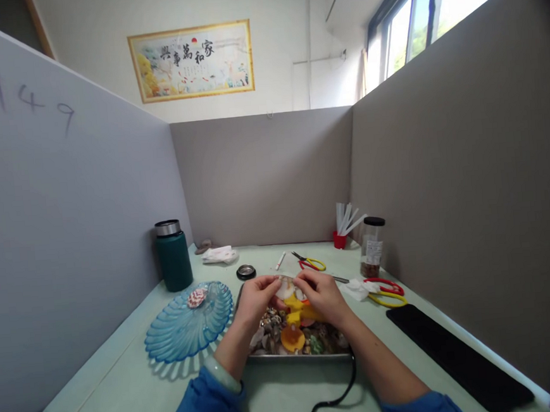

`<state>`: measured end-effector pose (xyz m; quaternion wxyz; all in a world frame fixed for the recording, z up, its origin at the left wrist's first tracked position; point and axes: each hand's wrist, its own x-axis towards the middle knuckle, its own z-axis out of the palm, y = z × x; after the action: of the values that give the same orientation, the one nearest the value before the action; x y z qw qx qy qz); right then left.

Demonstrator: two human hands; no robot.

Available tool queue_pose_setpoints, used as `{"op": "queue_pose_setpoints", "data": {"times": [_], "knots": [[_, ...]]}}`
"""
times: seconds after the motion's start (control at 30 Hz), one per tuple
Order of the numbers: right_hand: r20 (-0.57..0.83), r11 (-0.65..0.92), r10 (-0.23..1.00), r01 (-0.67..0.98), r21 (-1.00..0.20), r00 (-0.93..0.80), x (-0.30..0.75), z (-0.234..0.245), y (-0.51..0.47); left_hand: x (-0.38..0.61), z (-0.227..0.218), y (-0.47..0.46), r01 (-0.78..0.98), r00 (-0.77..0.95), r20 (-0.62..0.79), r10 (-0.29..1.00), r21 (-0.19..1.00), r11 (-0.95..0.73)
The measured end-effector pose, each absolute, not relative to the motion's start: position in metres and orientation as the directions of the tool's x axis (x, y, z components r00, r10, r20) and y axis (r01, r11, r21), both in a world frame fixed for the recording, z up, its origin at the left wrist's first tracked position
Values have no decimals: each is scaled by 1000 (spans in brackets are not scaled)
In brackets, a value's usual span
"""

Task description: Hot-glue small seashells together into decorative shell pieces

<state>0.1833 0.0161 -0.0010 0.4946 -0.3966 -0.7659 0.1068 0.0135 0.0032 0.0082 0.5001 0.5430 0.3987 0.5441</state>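
My left hand [261, 294] and my right hand [320, 292] meet above a metal tray [301, 357], thumbs and fingertips pinched together. Between them is a small whitish, partly see-through piece [287, 287]; its kind is hard to make out. Both hands appear to grip its edges. Under my right hand lies a yellow glue gun [295, 312], partly hidden, inside the tray. Small shells [271, 324] and an orange-yellow round shell [292, 338] fill the tray around it. A black cord [335, 400] runs from the tray's right front corner toward me.
At left are a blue scalloped glass plate [180, 331] bearing a patterned shell [197, 298], and a green bottle [173, 258]. Scissors [312, 263], more scissors [387, 291], a jar [372, 249], a red cup of white sticks [339, 239] and a black mat [453, 354] stand right. Partitions enclose the table.
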Motion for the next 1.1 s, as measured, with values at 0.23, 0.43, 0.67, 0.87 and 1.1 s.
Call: {"op": "queue_pose_setpoints", "data": {"times": [0.23,0.43,0.67,0.87,1.1], "knots": [[681,661,708,515,-546,-188,183,-2,16,15,13,-3,-124,112,190,975,976,-176],[720,700,665,502,-508,-200,182,-2,14,16,11,-3,-106,73,211,975,973,-202],[714,697,685,418,-582,-147,181,-3,13,14,8,1,-111,43,243,969,965,-237],[693,695,703,358,-624,-156,181,-4,15,10,5,3,-121,124,274,954,958,-259],[629,660,751,262,-704,-202,181,-6,15,8,6,2,-193,163,266,950,953,-234]]}}
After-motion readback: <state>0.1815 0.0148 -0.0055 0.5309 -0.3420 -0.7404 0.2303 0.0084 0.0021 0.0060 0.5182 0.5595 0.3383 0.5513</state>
